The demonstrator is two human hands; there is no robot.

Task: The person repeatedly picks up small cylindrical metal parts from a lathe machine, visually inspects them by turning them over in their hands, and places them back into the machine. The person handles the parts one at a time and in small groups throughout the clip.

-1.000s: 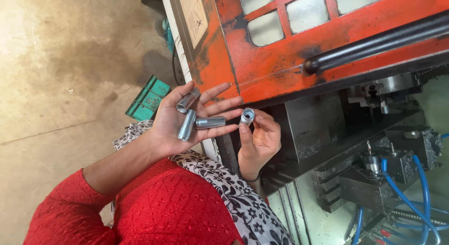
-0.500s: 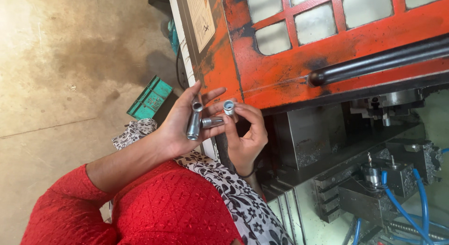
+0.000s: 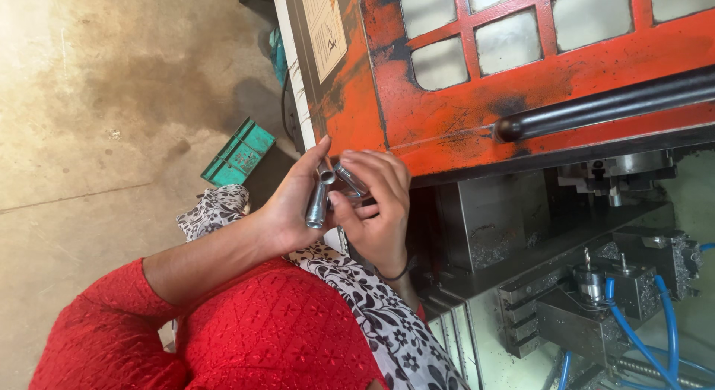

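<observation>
Beside orange machine door, right hand now closer, fingers gripping metal sleeves in cupped left hand.

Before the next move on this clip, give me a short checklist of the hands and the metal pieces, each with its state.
1. Left hand holds metal sleeves in its palm: ok.
2. Right hand fingers pinch one sleeve: ok.
3. Exact count of sleeves in the hands: cannot tell, fingers cover some.
4. Both hands apart from the orange machine door: ok.
5. Hands apart from the blue hoses: ok.
6. Sleeve bores free of chips: cannot tell.
</observation>
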